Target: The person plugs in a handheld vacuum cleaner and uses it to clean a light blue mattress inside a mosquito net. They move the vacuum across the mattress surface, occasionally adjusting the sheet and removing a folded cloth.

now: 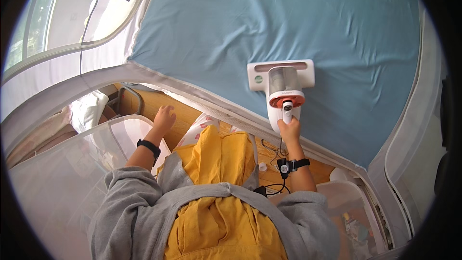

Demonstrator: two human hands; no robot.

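My right hand (290, 130) grips the handle of a white handheld mattress vacuum (276, 113) with a clear dust cup and an orange-red ring. The wide head of the vacuum rests flat on a blue fitted sheet (223, 36), which is wrinkled in front of it and to its right. My left hand (165, 119) hangs in the air beside the bed's near edge, fingers loosely apart and holding nothing. Both wrists wear black straps.
White mesh netting (65, 59) with pale borders surrounds the bed. A cord (270, 148) runs down near my right wrist to the wooden floor (180, 108). White cloth (88, 106) and a grey metal tube frame (131, 97) are at the left. A window (39, 18) is at upper left.
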